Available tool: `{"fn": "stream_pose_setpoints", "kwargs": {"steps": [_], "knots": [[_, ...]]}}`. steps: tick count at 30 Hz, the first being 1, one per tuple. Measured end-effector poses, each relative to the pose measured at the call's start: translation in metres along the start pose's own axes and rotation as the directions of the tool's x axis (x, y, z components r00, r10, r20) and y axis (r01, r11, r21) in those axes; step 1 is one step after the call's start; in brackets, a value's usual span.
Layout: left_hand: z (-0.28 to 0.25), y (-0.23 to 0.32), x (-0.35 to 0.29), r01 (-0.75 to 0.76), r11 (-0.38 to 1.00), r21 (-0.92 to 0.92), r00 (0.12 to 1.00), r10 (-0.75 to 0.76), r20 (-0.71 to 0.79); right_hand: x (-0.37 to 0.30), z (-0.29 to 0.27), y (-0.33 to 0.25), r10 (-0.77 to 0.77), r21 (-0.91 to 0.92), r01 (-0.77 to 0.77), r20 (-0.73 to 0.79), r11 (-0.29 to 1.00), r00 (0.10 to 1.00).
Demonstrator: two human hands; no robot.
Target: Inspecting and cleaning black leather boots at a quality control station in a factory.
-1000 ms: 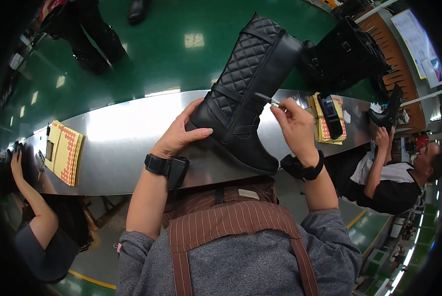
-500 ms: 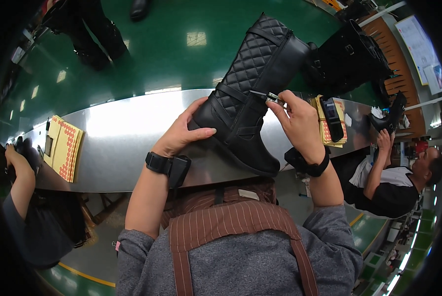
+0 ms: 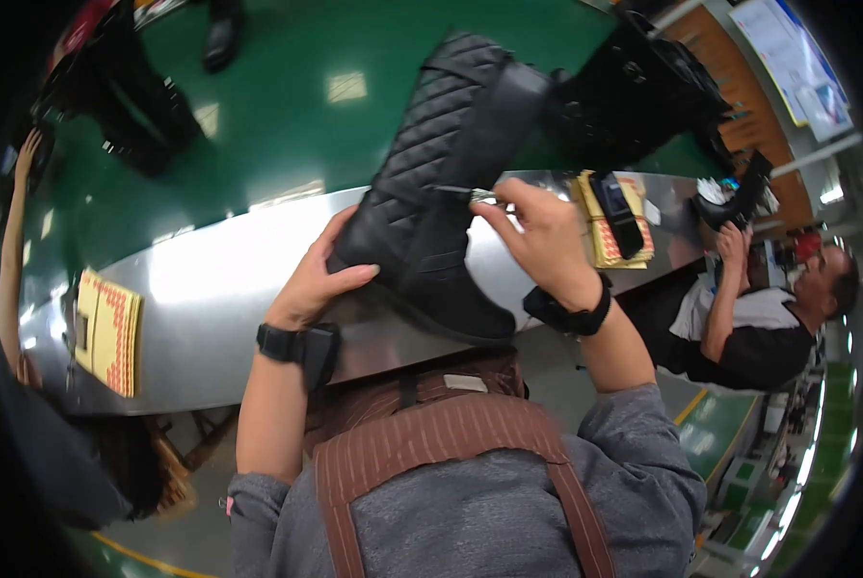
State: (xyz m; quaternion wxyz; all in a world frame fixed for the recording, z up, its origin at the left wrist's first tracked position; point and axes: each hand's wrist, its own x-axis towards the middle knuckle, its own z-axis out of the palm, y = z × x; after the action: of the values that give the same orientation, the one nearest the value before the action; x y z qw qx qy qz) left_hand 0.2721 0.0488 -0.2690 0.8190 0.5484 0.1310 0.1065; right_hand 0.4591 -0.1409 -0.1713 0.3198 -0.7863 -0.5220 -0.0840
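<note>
A tall black boot with a quilted shaft and straps is held over the steel table, its toe pointing toward me and its shaft leaning away to the right. My left hand grips it at the heel, thumb on the near side and fingers behind. At the ankle strap, my right hand pinches a small silver metal piece. Blur hides whether this is a buckle or a small tool. A thin pale line runs left from it across the strap.
Yellow printed cards lie in a bundle at left and a stack at right, the latter under a black phone-like device. More black boots stand beyond the table. At right a co-worker handles another boot; another person's arm reaches in at left.
My view has swung, so boot and hands appear farther left. Both hands keep their holds on the boot and the metal piece. At left, the other person's arm now stretches farther away.
</note>
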Motion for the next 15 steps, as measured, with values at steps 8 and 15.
{"fn": "stream_pose_setpoints", "kwargs": {"steps": [8, 15], "knots": [[-0.003, -0.009, -0.001, -0.001, 1.000, -0.015, 0.999, 0.001, -0.049, -0.035, -0.101, 0.071, 0.365, -0.438, -0.480, -0.324, 0.760, 0.873], [0.009, 0.002, 0.008, 0.032, 0.994, -0.105, 0.999, -0.033, -0.007, -0.076, -0.150, 0.257, 0.541, -0.626, -0.575, -0.275, 0.527, 0.795]]}}
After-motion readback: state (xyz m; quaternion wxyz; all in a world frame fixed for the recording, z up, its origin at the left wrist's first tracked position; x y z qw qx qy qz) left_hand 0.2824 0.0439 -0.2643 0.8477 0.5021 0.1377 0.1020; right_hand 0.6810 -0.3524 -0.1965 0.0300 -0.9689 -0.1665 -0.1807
